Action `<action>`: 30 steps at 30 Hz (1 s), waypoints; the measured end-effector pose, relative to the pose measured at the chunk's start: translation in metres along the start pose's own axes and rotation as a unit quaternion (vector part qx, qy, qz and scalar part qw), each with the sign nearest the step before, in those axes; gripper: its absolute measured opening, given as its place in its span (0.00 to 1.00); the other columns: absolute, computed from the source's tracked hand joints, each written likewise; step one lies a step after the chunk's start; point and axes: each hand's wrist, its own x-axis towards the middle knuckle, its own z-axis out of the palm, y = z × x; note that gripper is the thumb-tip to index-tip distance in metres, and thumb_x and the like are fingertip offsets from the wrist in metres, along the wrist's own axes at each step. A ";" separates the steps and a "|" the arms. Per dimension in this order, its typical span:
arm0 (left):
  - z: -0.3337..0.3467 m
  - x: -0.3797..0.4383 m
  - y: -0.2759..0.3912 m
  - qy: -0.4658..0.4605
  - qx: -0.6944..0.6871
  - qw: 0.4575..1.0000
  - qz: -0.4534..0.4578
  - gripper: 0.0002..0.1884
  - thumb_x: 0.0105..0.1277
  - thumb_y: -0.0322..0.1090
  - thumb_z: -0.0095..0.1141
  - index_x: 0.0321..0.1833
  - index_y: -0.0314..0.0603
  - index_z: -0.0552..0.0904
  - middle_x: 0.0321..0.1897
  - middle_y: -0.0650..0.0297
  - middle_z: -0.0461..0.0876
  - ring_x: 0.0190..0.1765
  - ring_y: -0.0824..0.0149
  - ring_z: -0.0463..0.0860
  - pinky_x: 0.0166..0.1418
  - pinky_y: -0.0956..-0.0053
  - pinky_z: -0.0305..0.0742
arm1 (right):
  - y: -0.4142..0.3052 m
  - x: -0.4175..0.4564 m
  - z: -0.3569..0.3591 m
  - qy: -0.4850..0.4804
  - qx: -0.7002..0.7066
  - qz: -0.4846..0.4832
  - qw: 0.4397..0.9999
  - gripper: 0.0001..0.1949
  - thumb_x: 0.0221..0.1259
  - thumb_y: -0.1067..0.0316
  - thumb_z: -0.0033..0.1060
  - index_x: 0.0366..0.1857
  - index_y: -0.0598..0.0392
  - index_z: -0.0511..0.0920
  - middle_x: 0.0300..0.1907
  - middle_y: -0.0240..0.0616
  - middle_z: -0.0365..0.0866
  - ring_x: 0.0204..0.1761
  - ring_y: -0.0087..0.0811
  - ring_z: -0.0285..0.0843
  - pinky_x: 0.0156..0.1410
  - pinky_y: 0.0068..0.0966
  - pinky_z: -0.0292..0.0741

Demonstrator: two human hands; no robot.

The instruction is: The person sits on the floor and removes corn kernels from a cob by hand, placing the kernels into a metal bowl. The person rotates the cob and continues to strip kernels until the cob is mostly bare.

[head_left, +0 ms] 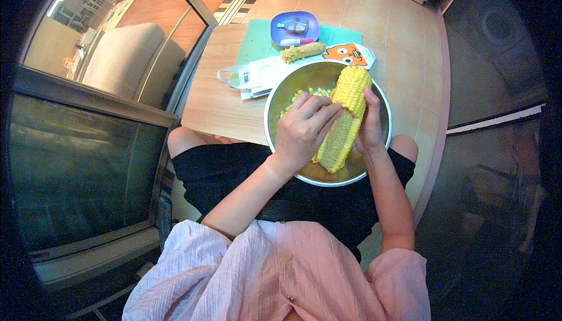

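Note:
A yellow ear of corn (351,88) is tilted over a wide metal bowl (274,132) with a pale rim. A long strip of its near face has no kernels. My right hand (373,123) grips the ear from the right side. The fingertips of my left hand (303,127) touch the kernels at the upper end of the bare strip; whether they pinch any is hidden. Loose kernels (300,94) lie in the bowl, partly behind my left hand. Just past the bowl lies a stripped corn cob (304,52).
The bowl rests partly over my lap, at a low wooden table (219,101). A green board (254,42) bears a purple dish (274,31) with small items. Beside the cob lie a plastic bag (259,75) and an orange-printed packet (347,53). A framed glass panel (88,167) stands left.

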 end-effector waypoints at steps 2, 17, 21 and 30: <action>0.001 -0.001 -0.002 -0.005 -0.015 1.000 0.012 0.11 0.54 0.28 0.71 0.41 0.42 0.88 0.36 0.61 0.83 0.38 0.60 0.82 0.40 0.69 0.79 | -0.001 -0.001 0.001 0.007 0.010 0.003 1.000 0.28 0.73 0.42 0.40 0.62 0.56 0.70 0.53 0.40 0.79 0.53 0.33 0.79 0.61 0.32 0.76; 0.003 -0.012 -0.019 -0.064 -0.197 0.943 -0.261 0.06 0.63 0.28 0.65 0.40 0.33 0.85 0.34 0.61 0.85 0.38 0.71 0.81 0.43 0.76 0.78 | 0.012 -0.001 -0.021 0.102 -0.403 -0.153 0.897 0.39 0.61 0.38 0.64 0.66 0.60 0.66 0.59 0.47 0.76 0.59 0.39 0.75 0.65 0.35 0.71; 0.017 -0.032 -0.045 -0.117 -0.354 0.854 -0.362 0.08 0.69 0.33 0.61 0.42 0.35 0.85 0.34 0.66 0.84 0.38 0.75 0.80 0.45 0.77 0.78 | 0.015 -0.008 -0.020 0.100 -0.487 -0.190 0.847 0.48 0.52 0.40 0.71 0.71 0.61 0.59 0.64 0.50 0.72 0.64 0.45 0.73 0.69 0.39 0.69; 0.004 -0.020 -0.052 -0.223 -0.583 0.484 -0.613 0.08 0.72 0.37 0.55 0.37 0.43 0.78 0.27 0.70 0.77 0.21 0.83 0.67 0.15 0.89 0.51 | 0.006 -0.017 -0.011 0.013 -0.615 -0.383 0.689 0.47 0.39 0.43 0.80 0.63 0.55 0.64 0.53 0.49 0.75 0.52 0.50 0.77 0.57 0.41 0.76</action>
